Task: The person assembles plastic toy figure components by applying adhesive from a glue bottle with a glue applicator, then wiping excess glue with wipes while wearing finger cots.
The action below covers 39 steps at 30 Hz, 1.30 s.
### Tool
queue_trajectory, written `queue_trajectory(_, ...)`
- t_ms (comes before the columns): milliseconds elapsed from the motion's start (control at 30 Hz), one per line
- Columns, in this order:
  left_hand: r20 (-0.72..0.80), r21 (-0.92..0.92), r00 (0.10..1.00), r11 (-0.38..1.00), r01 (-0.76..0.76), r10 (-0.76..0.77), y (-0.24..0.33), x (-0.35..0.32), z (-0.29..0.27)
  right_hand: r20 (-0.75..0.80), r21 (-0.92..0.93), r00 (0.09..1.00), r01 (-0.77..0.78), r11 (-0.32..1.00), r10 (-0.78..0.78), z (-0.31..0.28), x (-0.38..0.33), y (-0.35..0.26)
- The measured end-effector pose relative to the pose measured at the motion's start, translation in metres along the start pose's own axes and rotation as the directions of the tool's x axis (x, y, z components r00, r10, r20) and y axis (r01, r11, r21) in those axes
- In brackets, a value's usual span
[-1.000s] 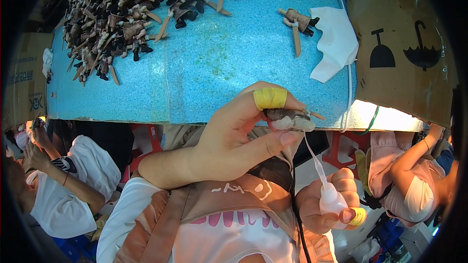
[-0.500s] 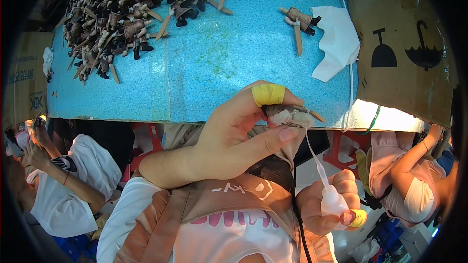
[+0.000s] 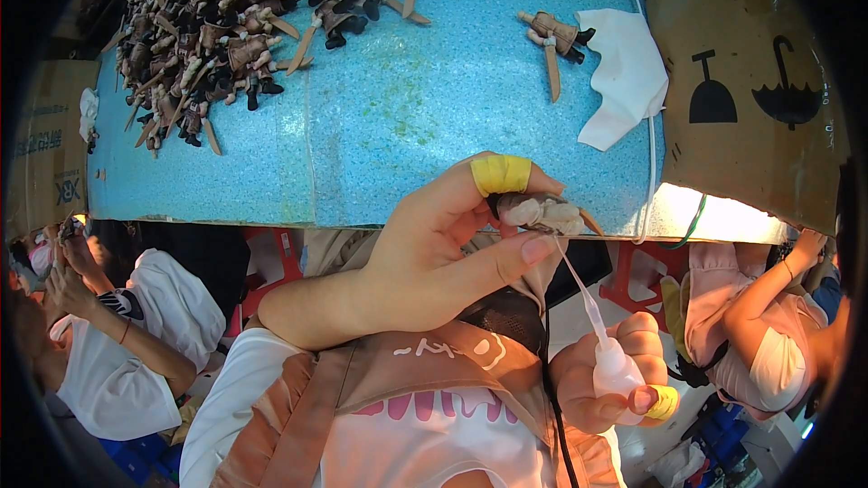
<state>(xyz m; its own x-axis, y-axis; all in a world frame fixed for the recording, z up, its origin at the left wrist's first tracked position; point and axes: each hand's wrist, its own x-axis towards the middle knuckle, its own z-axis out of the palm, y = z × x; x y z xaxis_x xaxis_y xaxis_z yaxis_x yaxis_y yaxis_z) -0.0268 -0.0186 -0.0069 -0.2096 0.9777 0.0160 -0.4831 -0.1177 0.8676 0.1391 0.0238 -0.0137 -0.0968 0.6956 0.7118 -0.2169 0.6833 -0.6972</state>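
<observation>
Between its thumb and fingers, my left hand (image 3: 434,258) grips a small toy figure (image 3: 542,214), pale on the side facing me, with a brown tip sticking out to the right. Yellow tape wraps one finger. Lower right, my right hand (image 3: 579,384) is closed around a small white squeeze bottle (image 3: 618,370). The bottle's long thin nozzle points up, its tip at or just under the figure beside my left thumb; whether they touch is hard to tell. A single brown-coated figure (image 3: 556,36) lies on the blue table (image 3: 380,172) beyond my hands.
A big pile of similar figures (image 3: 244,54) covers the table's far left. A white cloth piece (image 3: 624,77) lies beside the single figure. Cardboard boxes (image 3: 741,63) stand at the right and left. A white cable (image 3: 651,163) runs along the right. Two people work on either side.
In my left hand the toy figure has turned slightly, showing more of its pale side. The nozzle tip has shifted a little to the left along it.
</observation>
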Motion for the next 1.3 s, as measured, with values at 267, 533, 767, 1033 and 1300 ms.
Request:
queue_trajectory(267,-0.07,-0.01,0.997,1.0,-0.014,0.013,-0.002,-0.002,-0.002,0.026,0.217,0.999,-0.039,0.975,0.034,-0.007,-0.001,0.01)
queue_trajectory(533,-0.096,-0.005,0.994,0.998,-0.058,0.057,-0.001,-0.002,-0.006,0.285,-0.237,0.822,-0.438,0.867,0.494,0.008,0.048,0.05)
queue_trajectory(767,-0.282,0.151,0.955,0.987,-0.051,0.093,-0.004,0.0,-0.008,0.351,-0.555,0.908,0.004,0.832,0.23,0.026,0.057,0.085)
queue_trajectory(1033,-0.236,0.196,0.965,0.978,-0.067,0.114,0.0,0.003,-0.004,-0.211,-0.403,0.964,0.068,0.913,-0.165,-0.037,0.096,0.082)
queue_trajectory(1300,-0.185,0.19,0.98,0.981,-0.043,0.079,-0.002,0.001,0.005,0.184,-0.798,0.829,-0.188,0.573,0.528,-0.06,0.149,0.148)
